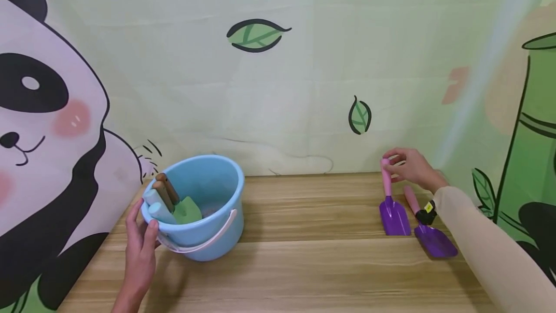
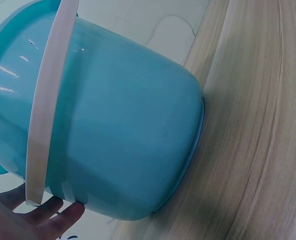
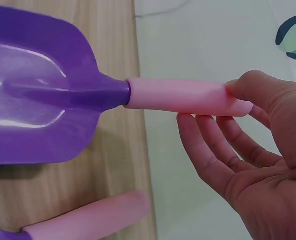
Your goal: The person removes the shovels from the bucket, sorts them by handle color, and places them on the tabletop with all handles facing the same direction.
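At the left, my left hand (image 1: 141, 250) touches the outer wall of a light-blue bucket (image 1: 234, 206), close under the rim. In the left wrist view its fingertips (image 2: 70, 212) meet the wall beside the pale bucket handle (image 2: 45, 100). My right hand (image 1: 410, 170) pinches the upper end of a purple toy shovel's pink handle (image 3: 178, 96) between thumb and fingers. That shovel's blade (image 1: 394, 219) points down toward the table. A second purple toy shovel (image 1: 436, 241) with a pink handle lies just right of it, partly covered by the wrist camera.
Inside the bucket a green blade (image 1: 187, 211) shows, along with light-blue handles (image 1: 161, 212) and brown handles (image 1: 167, 188) leaning on the rim. The wooden table (image 1: 312, 274) ends at a printed backdrop (image 1: 304, 86) with a panda and leaves.
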Tool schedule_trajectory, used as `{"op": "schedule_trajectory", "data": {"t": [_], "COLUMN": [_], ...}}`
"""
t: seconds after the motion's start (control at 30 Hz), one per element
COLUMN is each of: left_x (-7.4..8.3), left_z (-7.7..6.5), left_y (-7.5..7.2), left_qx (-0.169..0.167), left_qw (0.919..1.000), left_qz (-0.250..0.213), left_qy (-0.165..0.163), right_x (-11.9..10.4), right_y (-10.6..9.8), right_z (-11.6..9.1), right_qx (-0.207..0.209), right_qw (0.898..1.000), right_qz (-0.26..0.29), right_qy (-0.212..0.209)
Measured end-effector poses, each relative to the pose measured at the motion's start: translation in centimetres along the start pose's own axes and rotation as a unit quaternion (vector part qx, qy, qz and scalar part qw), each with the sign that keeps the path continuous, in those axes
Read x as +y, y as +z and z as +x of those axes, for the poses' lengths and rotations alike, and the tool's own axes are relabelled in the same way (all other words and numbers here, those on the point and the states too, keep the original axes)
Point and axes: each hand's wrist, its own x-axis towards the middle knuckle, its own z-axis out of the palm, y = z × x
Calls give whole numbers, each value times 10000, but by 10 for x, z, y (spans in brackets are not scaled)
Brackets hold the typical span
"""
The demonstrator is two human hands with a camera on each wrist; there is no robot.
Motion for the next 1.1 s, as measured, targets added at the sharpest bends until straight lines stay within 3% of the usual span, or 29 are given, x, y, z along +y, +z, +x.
{"op": "schedule_trajectory", "data": {"t": [0.47,0.8,1.1], "left_x": [-2,-1,0], "left_z": [0,-1,-1], "left_y": [0,1,1], "left_qx": [31,-18,8], "left_qw": [9997,9994,9994], "left_qz": [-233,-336,-323], "left_qy": [63,109,84], "right_x": [22,43,45], "right_y": [8,15,16], "right_z": [-1,-7,-13], "right_qx": [-161,-270,-411], "right_qw": [9993,9988,9982], "right_qz": [93,218,96], "right_qy": [330,345,420]}}
